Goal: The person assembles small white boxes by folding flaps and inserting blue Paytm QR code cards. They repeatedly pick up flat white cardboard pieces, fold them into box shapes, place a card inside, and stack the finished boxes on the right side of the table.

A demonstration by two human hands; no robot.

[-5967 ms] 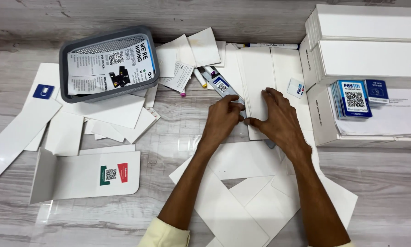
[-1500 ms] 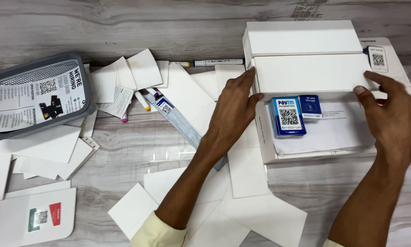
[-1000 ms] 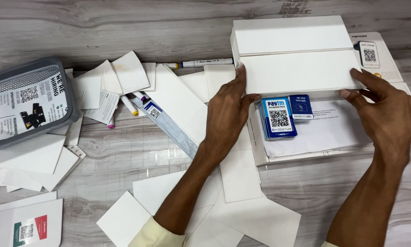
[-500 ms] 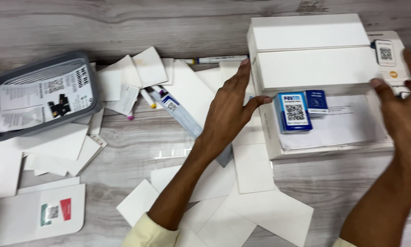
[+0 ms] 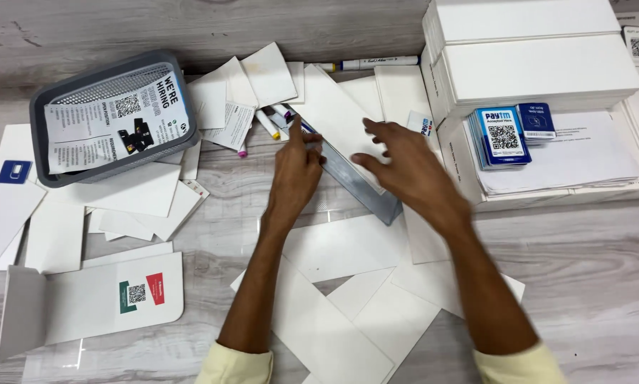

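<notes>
Both hands, left [image 5: 296, 171] and right [image 5: 405, 171], hover open-fingered over a metal ruler [image 5: 358, 181].

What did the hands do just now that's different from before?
The right hand let go of the white box and came left over the metal ruler. The left hand left the box edge too. The grey basket and blue cards stayed.

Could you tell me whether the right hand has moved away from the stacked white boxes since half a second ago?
Yes. The right hand has left the white boxes and gone left, over the metal ruler.
</notes>
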